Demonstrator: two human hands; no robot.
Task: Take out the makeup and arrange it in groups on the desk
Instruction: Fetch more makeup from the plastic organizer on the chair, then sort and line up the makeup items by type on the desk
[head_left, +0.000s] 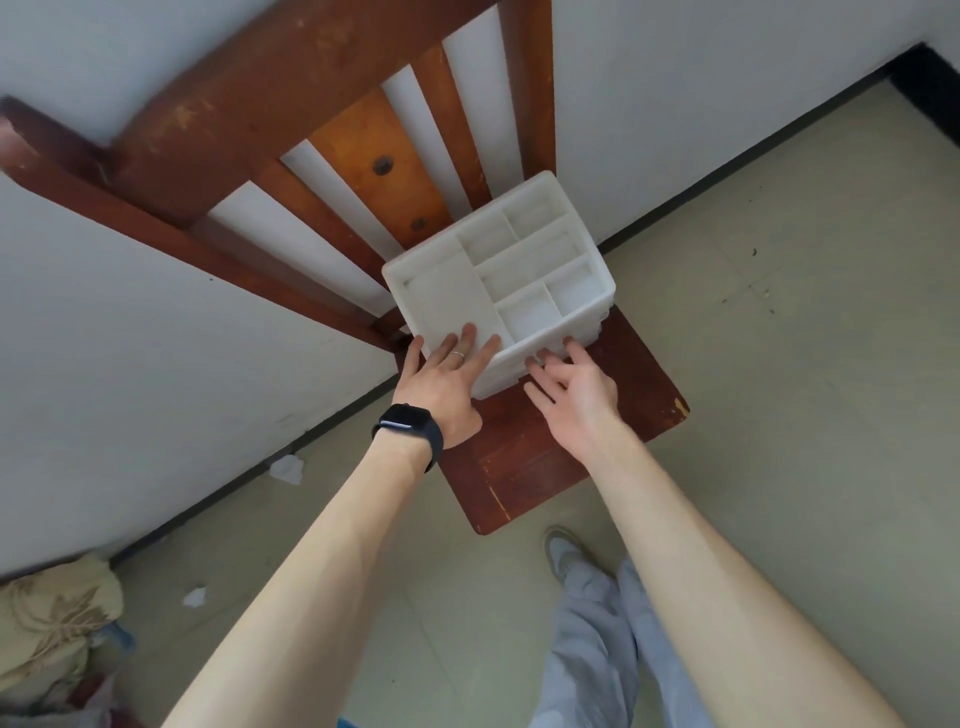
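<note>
Straight ahead, a dark wooden chair (545, 457) stands with its slatted back against a white wall (156, 312), on a pale tiled floor (779, 364) edged by a black skirting strip (727, 166). Left of the chair, crumpled scraps of paper (285, 467) lie on the floor, and farther left sits a bundle of patterned fabric (52, 613). In front of the chair, a grey trouser leg (597, 649) and a shoe (563, 551) show. On the chair seat, pushed toward the backrest, rests a white plastic organizer (519, 280) with open compartments across its top. The left hand (441, 384), with a black watch (408, 423) on its wrist and a ring (457, 354) on one finger, lies flat on the organizer's near top corner, fingers straight and spread. The right hand (576, 389) is at the organizer's front face, fingers loosely bent with their tips touching it, wrapped round nothing.
</note>
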